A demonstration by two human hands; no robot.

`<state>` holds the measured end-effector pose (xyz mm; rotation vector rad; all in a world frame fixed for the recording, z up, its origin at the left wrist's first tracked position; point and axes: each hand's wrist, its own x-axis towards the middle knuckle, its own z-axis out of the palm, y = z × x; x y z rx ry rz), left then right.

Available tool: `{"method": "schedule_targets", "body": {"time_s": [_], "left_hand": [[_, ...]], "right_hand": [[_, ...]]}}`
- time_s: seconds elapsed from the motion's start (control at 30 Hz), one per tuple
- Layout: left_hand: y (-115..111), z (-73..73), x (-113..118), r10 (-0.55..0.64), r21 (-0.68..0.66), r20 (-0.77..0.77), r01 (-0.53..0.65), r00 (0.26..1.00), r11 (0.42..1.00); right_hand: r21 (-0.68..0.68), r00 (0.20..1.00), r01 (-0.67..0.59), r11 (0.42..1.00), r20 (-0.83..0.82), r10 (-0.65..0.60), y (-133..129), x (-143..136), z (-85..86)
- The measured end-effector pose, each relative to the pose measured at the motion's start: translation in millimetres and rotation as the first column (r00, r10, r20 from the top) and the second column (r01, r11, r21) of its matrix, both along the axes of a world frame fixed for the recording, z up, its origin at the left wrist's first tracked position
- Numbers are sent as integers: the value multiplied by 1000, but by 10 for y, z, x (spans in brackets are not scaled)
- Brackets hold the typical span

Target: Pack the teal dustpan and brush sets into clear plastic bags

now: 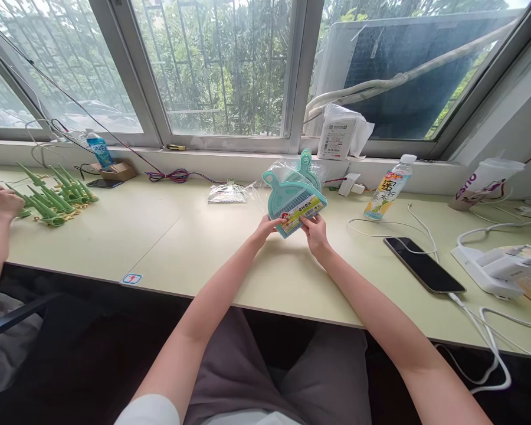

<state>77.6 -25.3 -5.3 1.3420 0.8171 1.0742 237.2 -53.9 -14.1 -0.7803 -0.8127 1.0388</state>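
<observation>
Above the table, my left hand (269, 228) and my right hand (317, 234) grip the lower edge of a teal toy-sized dustpan set (287, 192), one at each side. It tilts to the left, with a striped brush-like part and a yellow printed label across its front. Both thumbs press on the front; most other fingers are hidden behind. A second teal handle (306, 158) rises behind it in clear plastic; whether it belongs to the same set I cannot tell. A flat package in clear wrap (228, 192) lies further back, left of my hands.
Green spiky plastic parts (57, 198) lie at the far left near another person's hand (2, 202). To the right are a drink bottle (389, 188), a phone (423, 265) with cables, a power strip (491, 274) and a cup (487, 184). A white packet (340, 134) stands on the sill.
</observation>
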Motion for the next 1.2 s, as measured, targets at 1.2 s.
{"method": "schedule_targets", "body": {"time_s": [1.2], "left_hand": [[-200, 18, 241, -119, -121, 370, 174, 921, 977]], "right_hand": [[44, 992, 113, 993, -69, -109, -103, -46, 116]]}}
